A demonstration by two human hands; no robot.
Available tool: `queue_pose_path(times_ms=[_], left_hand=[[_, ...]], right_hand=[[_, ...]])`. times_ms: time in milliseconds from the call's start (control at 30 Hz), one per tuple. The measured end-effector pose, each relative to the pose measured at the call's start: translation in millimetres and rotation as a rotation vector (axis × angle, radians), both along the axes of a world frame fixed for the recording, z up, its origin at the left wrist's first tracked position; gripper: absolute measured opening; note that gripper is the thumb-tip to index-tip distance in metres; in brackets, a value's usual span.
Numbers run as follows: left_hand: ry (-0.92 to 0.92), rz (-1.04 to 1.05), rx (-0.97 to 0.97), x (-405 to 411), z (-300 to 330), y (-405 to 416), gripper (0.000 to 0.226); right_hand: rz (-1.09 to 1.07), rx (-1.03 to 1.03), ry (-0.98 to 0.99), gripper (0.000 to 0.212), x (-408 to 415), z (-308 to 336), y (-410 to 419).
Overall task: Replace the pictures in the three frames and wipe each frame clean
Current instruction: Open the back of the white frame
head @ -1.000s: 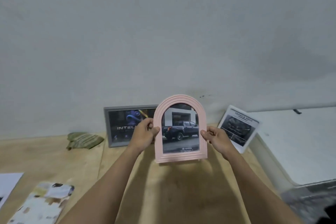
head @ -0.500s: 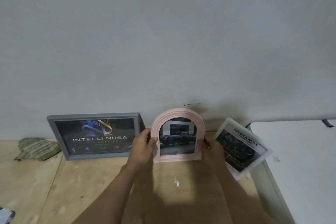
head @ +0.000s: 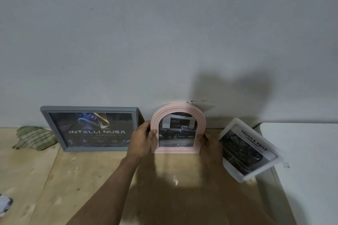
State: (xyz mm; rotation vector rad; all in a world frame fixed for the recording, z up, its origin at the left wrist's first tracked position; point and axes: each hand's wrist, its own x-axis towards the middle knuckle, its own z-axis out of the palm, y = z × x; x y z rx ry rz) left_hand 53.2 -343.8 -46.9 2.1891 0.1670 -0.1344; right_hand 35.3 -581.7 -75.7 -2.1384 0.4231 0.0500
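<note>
A pink arched frame with a picture of a dark pickup truck stands upright on the wooden table, leaning back against the grey wall. My left hand grips its left edge and my right hand grips its lower right edge. To its left a grey rectangular frame with a dark "Intelli Nusa" poster leans on the wall. To its right a white frame holding a "Tough & Agile" car picture leans tilted.
A green striped cloth lies crumpled at the far left by the wall. A white surface adjoins the wooden table on the right. A scrap of printed paper shows at the left edge.
Both hands carried the pink frame away from me and set it against the wall between the other two frames. The view shifted, so the grey frame is now fully visible.
</note>
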Motion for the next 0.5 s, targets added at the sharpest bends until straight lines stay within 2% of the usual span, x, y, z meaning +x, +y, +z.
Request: queue_pose_path(times_ms=[167, 233, 333, 433, 500], left_hand=[[0.027, 0.035, -0.002, 0, -2, -1, 0.025], [0.019, 0.053, 0.001, -4, 3, -2, 0.035], [-0.091, 0.095, 0.056, -15, 21, -5, 0.048], [-0.201, 0.126, 0.052, -30, 44, -10, 0.034], [-0.237, 0.071, 0.027, -35, 56, -17, 0.025]], right_hand=[[0.031, -0.017, 0.000, 0.019, -4, 6, 1], [0.005, 0.033, -0.020, 0.017, -9, 10, 4], [-0.084, 0.174, -0.087, 0.010, -30, 25, 16], [-0.145, 0.181, -0.106, 0.004, -62, 47, 20], [-0.182, 0.119, -0.145, 0.026, -82, 54, 12]])
